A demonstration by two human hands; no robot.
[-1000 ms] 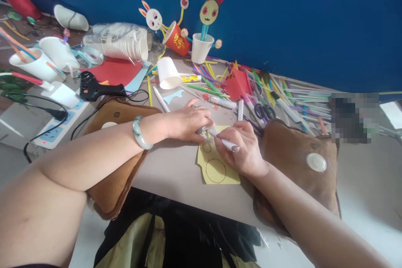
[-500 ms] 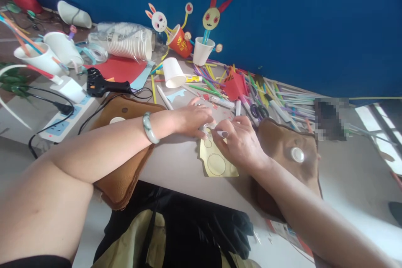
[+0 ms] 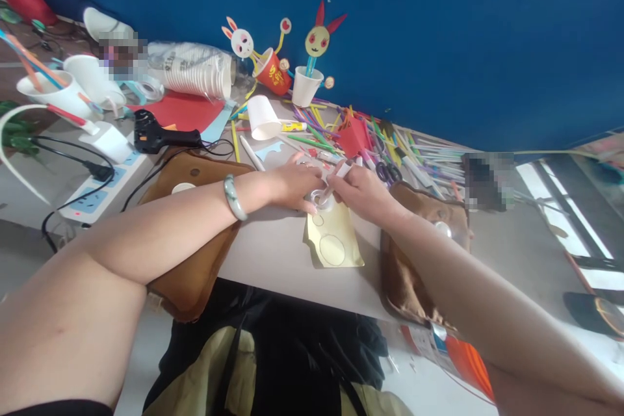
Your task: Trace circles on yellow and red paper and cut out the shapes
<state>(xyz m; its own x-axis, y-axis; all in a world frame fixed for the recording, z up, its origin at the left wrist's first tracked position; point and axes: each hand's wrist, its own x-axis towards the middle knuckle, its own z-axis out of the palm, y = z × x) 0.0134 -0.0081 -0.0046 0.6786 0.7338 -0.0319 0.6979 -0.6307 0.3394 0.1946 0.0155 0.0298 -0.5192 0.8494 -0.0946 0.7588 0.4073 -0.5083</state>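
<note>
Yellow paper (image 3: 336, 255) with drawn circles of different sizes lies on the table near its front edge. A clear ring (image 3: 322, 200), like a small tape roll, rests on the paper's upper end. My left hand (image 3: 297, 185), with a bracelet above the wrist, grips the ring from the left, thumb at its lower edge. My right hand (image 3: 358, 188) is closed around a pale pen (image 3: 343, 169), its lower end at the ring.
Brown cushions (image 3: 195, 208) lie under and beside my arms. Behind are a black glue gun (image 3: 163, 133), a tipped white cup (image 3: 263, 118), scattered coloured sticks, purple-handled scissors (image 3: 389, 173) and two rabbit figures in cups. A power strip (image 3: 104, 185) is at left.
My right hand has turned, and the pen stands more upright at the ring. More of the ring now shows. The view has shifted slightly.
</note>
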